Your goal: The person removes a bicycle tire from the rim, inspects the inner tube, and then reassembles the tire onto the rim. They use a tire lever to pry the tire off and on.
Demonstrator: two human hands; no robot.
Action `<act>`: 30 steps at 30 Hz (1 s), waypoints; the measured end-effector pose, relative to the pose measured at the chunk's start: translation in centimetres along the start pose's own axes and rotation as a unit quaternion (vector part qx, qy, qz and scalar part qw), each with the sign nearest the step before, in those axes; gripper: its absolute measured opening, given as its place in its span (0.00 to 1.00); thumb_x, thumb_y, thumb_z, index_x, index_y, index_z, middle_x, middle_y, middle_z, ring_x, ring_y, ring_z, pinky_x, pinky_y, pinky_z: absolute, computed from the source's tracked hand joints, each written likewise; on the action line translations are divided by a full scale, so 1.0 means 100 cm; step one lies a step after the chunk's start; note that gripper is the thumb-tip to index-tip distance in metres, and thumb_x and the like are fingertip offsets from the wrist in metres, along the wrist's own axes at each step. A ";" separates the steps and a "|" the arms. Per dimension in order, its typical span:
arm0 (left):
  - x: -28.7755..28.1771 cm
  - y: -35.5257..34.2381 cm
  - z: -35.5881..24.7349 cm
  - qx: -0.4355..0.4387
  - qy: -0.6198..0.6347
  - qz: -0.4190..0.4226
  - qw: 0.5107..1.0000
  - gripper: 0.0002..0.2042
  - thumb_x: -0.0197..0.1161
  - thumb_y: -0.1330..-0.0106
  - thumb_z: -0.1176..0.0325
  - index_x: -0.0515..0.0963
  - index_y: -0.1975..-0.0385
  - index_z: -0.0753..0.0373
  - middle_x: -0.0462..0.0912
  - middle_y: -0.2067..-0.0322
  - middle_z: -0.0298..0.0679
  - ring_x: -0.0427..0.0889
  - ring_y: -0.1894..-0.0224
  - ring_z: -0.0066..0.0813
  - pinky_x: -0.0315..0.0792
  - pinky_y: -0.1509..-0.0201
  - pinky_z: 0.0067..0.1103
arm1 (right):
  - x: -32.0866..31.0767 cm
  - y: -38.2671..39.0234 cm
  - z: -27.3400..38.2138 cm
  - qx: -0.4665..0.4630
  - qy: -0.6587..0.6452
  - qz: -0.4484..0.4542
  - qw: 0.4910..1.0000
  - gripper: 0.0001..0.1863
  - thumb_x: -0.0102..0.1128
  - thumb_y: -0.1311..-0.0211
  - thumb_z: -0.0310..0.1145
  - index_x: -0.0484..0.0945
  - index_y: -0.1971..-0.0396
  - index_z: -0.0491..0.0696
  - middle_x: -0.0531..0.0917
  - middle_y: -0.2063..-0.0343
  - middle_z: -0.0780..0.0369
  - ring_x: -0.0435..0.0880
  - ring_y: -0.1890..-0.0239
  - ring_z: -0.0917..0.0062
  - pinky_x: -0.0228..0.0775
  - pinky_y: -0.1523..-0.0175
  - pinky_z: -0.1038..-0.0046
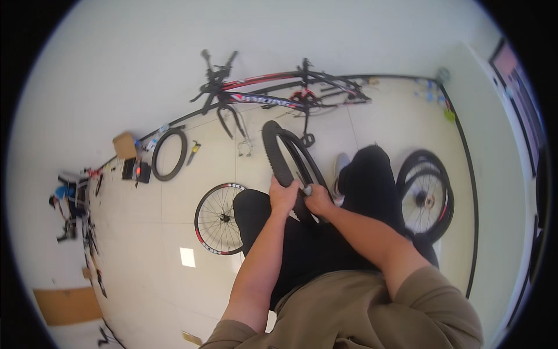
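A black bicycle tire (pixel 275 152) with knobbly tread stands upright between my knees, with no wheel rim showing in it. My left hand (pixel 283 195) is closed around its near left side, the thumb toward the opening. Just to the right, my right hand (pixel 318 201) is closed inside the loop, against the tire. A small pale grey piece (pixel 307 190) sticks out at its fingertips; its kind is too small to tell. The tire's lowest part is hidden by my hands and dark trousers.
A bicycle frame (pixel 264 100) without wheels leans along the wall ahead. A bare spoked wheel (pixel 224 218) lies left of my knee; a wheel with tire (pixel 427 198) is at right. Farther left are another tire (pixel 169 155), a yellow-black tool (pixel 193 152) and a cardboard box (pixel 124 145).
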State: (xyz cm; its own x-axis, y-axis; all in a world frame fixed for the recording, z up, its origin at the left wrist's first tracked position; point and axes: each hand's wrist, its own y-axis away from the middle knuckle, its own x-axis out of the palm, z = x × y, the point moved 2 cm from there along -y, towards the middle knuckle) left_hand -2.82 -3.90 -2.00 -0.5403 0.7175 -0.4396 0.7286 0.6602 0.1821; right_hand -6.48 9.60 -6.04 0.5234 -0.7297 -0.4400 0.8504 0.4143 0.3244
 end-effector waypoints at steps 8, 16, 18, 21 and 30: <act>-0.007 0.004 0.003 -0.084 0.166 0.073 0.980 0.20 0.67 0.43 0.77 0.73 0.50 0.69 0.83 0.61 0.42 0.83 0.63 0.31 0.78 0.57 0.25 | 0.004 -0.010 -0.007 0.048 0.049 0.028 0.997 0.14 0.56 0.46 0.24 0.81 0.58 0.43 0.83 0.56 0.44 0.81 0.48 0.50 0.74 0.44 0.56; -0.013 0.004 0.007 -0.109 0.242 0.073 0.961 0.20 0.64 0.44 0.81 0.71 0.50 0.67 0.81 0.61 0.40 0.82 0.62 0.31 0.80 0.58 0.26 | 0.007 -0.020 -0.010 0.098 0.066 0.043 0.992 0.15 0.59 0.44 0.27 0.81 0.56 0.45 0.83 0.53 0.47 0.81 0.47 0.51 0.74 0.43 0.58; -0.015 0.003 0.008 -0.120 0.247 0.081 0.958 0.20 0.64 0.44 0.81 0.72 0.50 0.66 0.81 0.61 0.39 0.82 0.63 0.30 0.79 0.58 0.26 | 0.008 -0.020 -0.010 0.060 0.038 0.031 0.997 0.15 0.60 0.45 0.27 0.81 0.57 0.43 0.84 0.56 0.45 0.82 0.49 0.50 0.74 0.44 0.58; -0.015 0.002 0.010 -0.120 0.257 0.097 0.954 0.19 0.64 0.43 0.81 0.72 0.51 0.65 0.81 0.62 0.39 0.82 0.63 0.30 0.79 0.58 0.26 | 0.008 -0.015 -0.005 -0.021 -0.049 0.023 0.998 0.16 0.62 0.48 0.27 0.82 0.58 0.41 0.84 0.62 0.43 0.83 0.53 0.48 0.75 0.48 0.57; -0.011 0.008 -0.004 -0.118 0.252 0.114 0.954 0.18 0.65 0.43 0.81 0.73 0.52 0.65 0.82 0.61 0.38 0.81 0.61 0.28 0.77 0.55 0.25 | 0.000 -0.012 0.013 -0.008 -0.011 0.029 0.999 0.15 0.67 0.46 0.32 0.80 0.59 0.43 0.84 0.60 0.45 0.82 0.52 0.48 0.74 0.47 0.56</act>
State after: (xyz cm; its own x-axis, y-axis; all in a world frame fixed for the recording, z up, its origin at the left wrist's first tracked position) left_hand -1.82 -4.07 -1.06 -0.5556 0.8251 0.1026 0.7689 0.4630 0.4410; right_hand -7.58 8.40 -5.39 0.5704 -0.7163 -0.4019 0.8196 0.4641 0.3360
